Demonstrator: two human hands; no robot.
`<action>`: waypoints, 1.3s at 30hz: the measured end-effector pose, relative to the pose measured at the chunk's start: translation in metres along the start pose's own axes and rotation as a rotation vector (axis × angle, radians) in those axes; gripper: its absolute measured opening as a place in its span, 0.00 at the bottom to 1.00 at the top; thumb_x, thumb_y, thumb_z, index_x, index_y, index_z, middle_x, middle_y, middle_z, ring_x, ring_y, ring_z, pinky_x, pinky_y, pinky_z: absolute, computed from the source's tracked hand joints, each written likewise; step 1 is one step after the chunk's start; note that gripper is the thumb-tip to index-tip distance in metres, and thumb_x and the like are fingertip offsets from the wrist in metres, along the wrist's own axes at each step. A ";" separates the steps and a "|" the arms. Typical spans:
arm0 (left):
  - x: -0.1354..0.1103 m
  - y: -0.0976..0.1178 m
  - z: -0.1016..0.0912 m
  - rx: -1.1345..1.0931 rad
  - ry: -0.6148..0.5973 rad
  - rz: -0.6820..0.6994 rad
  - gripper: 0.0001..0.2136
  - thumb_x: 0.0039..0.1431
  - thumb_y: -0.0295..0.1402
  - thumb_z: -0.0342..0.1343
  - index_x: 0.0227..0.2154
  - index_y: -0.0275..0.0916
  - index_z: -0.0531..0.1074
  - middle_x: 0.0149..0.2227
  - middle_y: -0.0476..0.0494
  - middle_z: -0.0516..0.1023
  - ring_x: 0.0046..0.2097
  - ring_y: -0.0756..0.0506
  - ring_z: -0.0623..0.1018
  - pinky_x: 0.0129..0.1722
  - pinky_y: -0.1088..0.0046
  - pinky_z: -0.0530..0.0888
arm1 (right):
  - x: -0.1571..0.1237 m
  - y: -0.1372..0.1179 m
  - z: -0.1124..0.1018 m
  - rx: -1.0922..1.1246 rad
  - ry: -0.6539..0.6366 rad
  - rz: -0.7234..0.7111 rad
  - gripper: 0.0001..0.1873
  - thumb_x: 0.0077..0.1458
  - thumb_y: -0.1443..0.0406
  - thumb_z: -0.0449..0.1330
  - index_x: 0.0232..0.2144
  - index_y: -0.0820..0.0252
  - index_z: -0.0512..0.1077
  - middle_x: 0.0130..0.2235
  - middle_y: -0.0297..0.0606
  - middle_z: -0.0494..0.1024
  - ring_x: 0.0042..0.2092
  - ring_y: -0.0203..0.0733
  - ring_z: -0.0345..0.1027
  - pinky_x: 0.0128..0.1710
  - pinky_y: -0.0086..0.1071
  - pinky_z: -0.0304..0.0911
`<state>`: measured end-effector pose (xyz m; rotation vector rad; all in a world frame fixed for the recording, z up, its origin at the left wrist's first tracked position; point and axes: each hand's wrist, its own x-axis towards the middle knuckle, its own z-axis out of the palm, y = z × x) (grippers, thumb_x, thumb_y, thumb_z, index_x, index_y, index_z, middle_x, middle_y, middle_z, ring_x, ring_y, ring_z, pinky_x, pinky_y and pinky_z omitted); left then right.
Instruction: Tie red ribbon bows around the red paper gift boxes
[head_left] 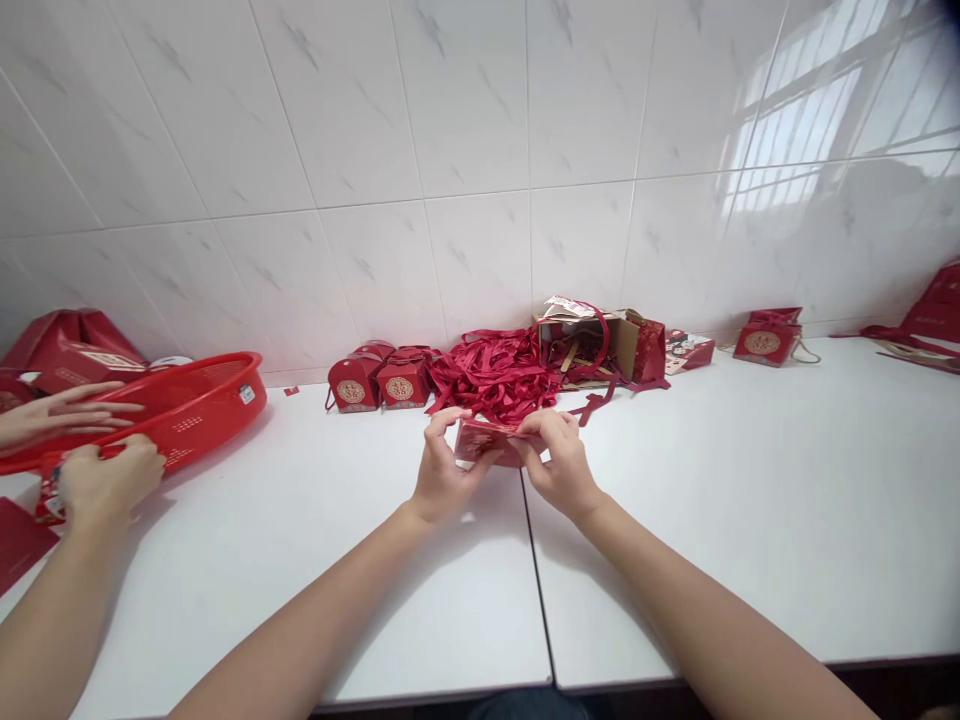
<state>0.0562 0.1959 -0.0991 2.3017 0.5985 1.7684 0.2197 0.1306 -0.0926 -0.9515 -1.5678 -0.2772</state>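
Note:
Between my two hands is a small red cardboard gift box (491,440), held just above the white table. My left hand (444,470) grips its left end, thumb along the near side and fingers at the back. With thumb and fingers pinched, my right hand (556,460) holds the box's upper right edge. Part of the box is hidden behind my fingers. Right behind it lies a heap of dark red ribbons (495,370). Two finished-looking red boxes with gold emblems, an arched one (356,382) and a squarer one (405,380), stand left of the heap.
At the left, another person's hands (112,475) are at a red plastic basket (217,405). An open carton (622,345) with ribbons and cords stands against the tiled wall (480,130). Farther right is a red box with a cord (766,338). A seam (536,560) divides the tabletop.

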 end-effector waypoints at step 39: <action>0.045 0.047 -0.042 -0.421 0.127 -0.150 0.17 0.48 0.31 0.65 0.28 0.42 0.57 0.24 0.59 0.66 0.22 0.55 0.72 0.18 0.80 0.72 | 0.005 -0.007 0.004 0.090 -0.021 -0.134 0.08 0.51 0.71 0.57 0.25 0.55 0.63 0.30 0.35 0.66 0.30 0.36 0.63 0.26 0.29 0.63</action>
